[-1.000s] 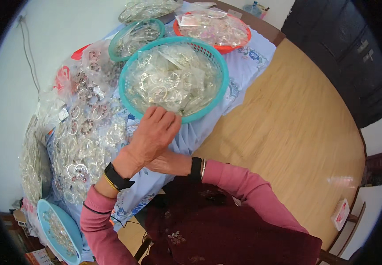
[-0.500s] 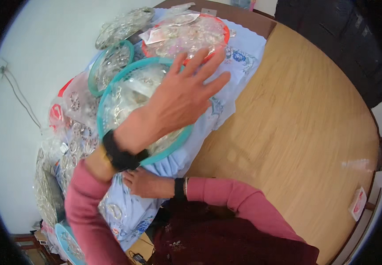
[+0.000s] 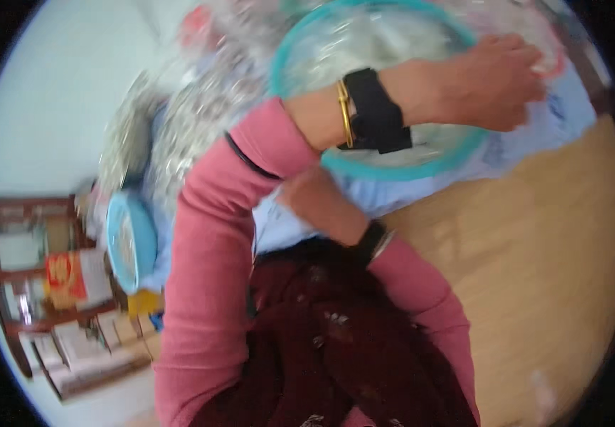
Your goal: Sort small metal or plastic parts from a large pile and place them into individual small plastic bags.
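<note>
My left arm crosses over a large teal basket (image 3: 428, 171) packed with clear plastic bags of shiny pieces, too blurred to name. My left hand (image 3: 492, 85) is over the right side of the basket, near the blue patterned cloth (image 3: 528, 146). Its fingers look bent but are smeared by motion, and nothing held can be made out. Below the basket, my right hand (image 3: 325, 203) is low over the cloth, partly behind my left forearm. Its fingertips are blurred and hidden, so what it touches is unclear.
Clear bags of shiny ring-like pieces (image 3: 204, 117) are heaped left of the basket. A light-blue basin (image 3: 149, 238) stands at the heap's near end. A glass-fronted cabinet (image 3: 19, 242) is at far left. The wooden table top (image 3: 506, 249) spreads to the right.
The view has swung, so the basket appears higher and farther right and the cabinet shows at left. My left hand's spread fingers now look bent; my right hand remains below the basket.
</note>
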The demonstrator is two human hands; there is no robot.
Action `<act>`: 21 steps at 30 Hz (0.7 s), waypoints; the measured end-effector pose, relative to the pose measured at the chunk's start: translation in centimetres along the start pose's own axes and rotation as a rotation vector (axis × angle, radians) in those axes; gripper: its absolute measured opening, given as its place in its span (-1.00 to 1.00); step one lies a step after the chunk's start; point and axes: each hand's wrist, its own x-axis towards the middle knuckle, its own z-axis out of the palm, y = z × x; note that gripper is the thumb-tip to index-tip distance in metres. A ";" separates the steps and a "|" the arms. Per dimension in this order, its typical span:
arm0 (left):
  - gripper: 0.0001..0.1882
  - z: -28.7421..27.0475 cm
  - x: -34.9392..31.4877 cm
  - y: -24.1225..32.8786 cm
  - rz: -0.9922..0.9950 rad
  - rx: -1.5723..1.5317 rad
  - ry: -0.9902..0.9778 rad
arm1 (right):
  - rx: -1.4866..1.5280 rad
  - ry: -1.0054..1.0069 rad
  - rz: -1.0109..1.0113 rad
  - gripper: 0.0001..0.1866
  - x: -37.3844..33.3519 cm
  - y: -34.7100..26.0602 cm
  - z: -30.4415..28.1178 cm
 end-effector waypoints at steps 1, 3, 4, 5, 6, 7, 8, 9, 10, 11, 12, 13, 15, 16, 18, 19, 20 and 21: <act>-0.72 -1.9 -1.2 -0.6 -0.034 -0.261 -0.022 | 0.031 -0.033 0.029 -0.66 0.3 0.1 0.3; -0.72 -5.6 -5.3 -1.3 -0.133 -0.514 -0.018 | 0.073 -0.086 0.046 -0.61 0.9 0.1 0.2; -0.74 -8.5 -7.5 -1.9 -0.249 -0.573 -0.030 | 0.076 -0.089 0.027 -0.54 1.5 0.2 -0.7; -0.75 -11.4 -9.8 -2.3 -0.342 -0.643 -0.028 | 0.078 -0.109 0.004 -0.54 1.6 0.4 -1.7; -0.76 -14.6 -13.3 -2.3 -0.452 -0.710 -0.032 | 0.021 -0.087 -0.033 -0.56 1.5 -0.7 -1.8; -0.75 -17.3 -16.5 -2.2 -0.558 -0.780 -0.031 | -0.038 -0.062 -0.069 -0.57 1.4 -1.6 -1.9; -0.76 -19.2 -19.9 -2.2 -0.528 -0.620 0.025 | -0.035 -0.076 -0.103 -0.57 2.1 -2.0 -2.1; -0.77 -19.5 -23.3 -2.4 -0.482 -0.492 0.073 | 0.026 -0.047 -0.103 -0.61 2.1 -1.7 -2.2; -0.78 -20.8 -26.2 -1.9 -0.754 -0.444 0.057 | 0.104 -0.011 -0.125 -0.65 2.5 -2.0 -2.4; -0.79 -21.4 -29.0 -1.3 -1.018 -0.403 0.049 | 0.170 0.020 -0.141 -0.68 2.6 -1.9 -2.6; -0.79 -21.3 -32.4 -0.9 -1.064 -0.333 0.102 | 0.159 0.007 -0.156 -0.68 2.6 -1.8 -3.0; -0.78 -20.8 -35.9 -0.4 -1.102 -0.269 0.146 | 0.245 0.006 -0.113 -0.72 2.3 -1.9 -3.4; -0.76 -19.3 -41.2 1.5 -1.146 -0.115 0.070 | 0.393 0.016 -0.015 -0.79 1.3 -2.5 -4.4; -0.71 -18.2 -43.3 2.6 -1.091 -0.075 0.027 | 0.353 0.018 -0.008 -0.79 1.1 -3.0 -5.2; -0.66 -16.0 -45.3 4.7 -0.990 -0.070 0.020 | 0.313 0.082 0.050 -0.83 0.3 -4.1 -7.1; -0.62 -15.2 -45.3 5.6 -0.889 -0.033 -0.053 | 0.287 0.119 0.082 -0.86 -0.1 -4.5 -8.3; -0.58 -14.2 -45.1 5.8 -0.787 0.009 -0.119 | 0.230 0.128 0.098 -0.86 -0.5 -4.8 -9.6; -0.58 -13.3 -45.0 5.4 -0.757 -0.015 -0.088 | 0.174 0.191 0.174 -0.85 -0.8 -5.1 -10.4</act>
